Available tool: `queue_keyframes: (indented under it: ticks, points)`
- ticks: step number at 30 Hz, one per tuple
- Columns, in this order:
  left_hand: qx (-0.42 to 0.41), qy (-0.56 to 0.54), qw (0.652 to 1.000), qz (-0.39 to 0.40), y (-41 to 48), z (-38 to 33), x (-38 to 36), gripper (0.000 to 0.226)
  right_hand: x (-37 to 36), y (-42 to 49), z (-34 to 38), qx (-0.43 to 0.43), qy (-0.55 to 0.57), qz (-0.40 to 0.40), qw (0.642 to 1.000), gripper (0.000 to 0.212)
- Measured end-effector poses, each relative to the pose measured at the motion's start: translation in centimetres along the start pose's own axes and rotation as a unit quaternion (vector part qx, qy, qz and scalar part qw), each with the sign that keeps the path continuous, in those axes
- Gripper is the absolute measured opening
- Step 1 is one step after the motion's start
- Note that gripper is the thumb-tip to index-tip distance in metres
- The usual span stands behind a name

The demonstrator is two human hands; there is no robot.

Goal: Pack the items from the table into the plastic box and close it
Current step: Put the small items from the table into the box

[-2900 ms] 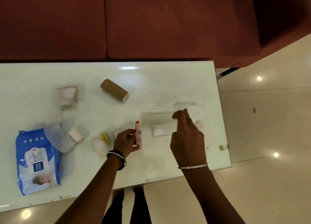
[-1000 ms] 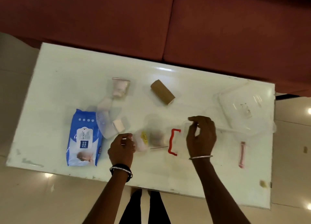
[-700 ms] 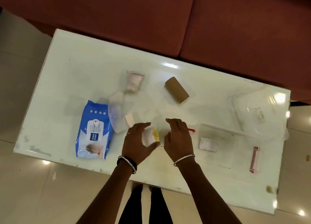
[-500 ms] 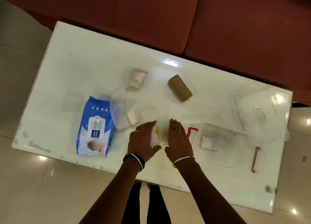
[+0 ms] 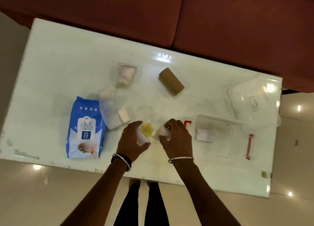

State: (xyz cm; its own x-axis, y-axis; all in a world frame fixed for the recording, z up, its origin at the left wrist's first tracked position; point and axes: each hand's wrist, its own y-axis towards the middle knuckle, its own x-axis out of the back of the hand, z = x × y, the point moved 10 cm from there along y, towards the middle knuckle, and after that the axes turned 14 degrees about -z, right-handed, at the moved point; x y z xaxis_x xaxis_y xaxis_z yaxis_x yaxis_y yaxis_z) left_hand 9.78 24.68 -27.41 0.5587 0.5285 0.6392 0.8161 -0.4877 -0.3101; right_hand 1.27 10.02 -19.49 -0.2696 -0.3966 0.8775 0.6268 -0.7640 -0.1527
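Note:
The clear plastic box [image 5: 220, 122] with red clips stands open at the right front of the table, a small white packet [image 5: 204, 135] lying inside it. Its clear lid [image 5: 249, 98] rests behind it. My left hand [image 5: 131, 140] grips a small white pouch with a yellow label [image 5: 144, 134]. My right hand [image 5: 176, 137] is closed on a white cotton-like lump [image 5: 163, 131], just left of the box. A blue wet-wipes pack [image 5: 85, 129], a brown cardboard roll [image 5: 171, 81], a bagged white item [image 5: 125, 74] and a clear bag with a white roll [image 5: 113, 113] lie on the table.
The pale glass table [image 5: 68, 59] stands against a red-brown sofa [image 5: 220, 21]. Its right edge lies just past the lid. A small yellowish bit [image 5: 264, 174] sits at the front right corner. My legs show below the front edge.
The lid came off and now lies behind the open box. Both hands moved left from the box and closed on the two small white items at the middle front.

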Motion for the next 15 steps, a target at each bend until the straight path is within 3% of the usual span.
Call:
queue_keyframes:
  ticks: [3, 7, 10, 12, 15]
  points:
    - [0.01, -0.042, 0.999, -0.008, -0.1, 0.0, 0.4, 0.081, 5.4, -0.5, -2.2, -0.09, 0.141, -0.089, 0.982, 0.034]
    - [0.081, -0.151, 0.985, -0.011, -0.7, -1.0, 1.1, 0.079, 9.3, -2.1, -10.2, -0.295, 0.315, -0.134, 0.892, 0.039]
    - [0.152, -0.287, 0.946, 0.011, -1.5, -2.7, 1.2, 0.084, 8.5, -3.0, -15.9, -0.396, 0.371, -0.129, 0.83, 0.039]
    - [0.195, -0.369, 0.908, 0.041, -2.3, -4.1, 0.8, 0.084, 7.3, -2.9, -18.6, -0.427, 0.326, -0.129, 0.833, 0.052]
    - [0.182, -0.378, 0.905, 0.074, -3.1, -6.1, 0.8, 0.071, 4.9, -1.1, -19.5, -0.421, 0.243, -0.091, 0.869, 0.069]
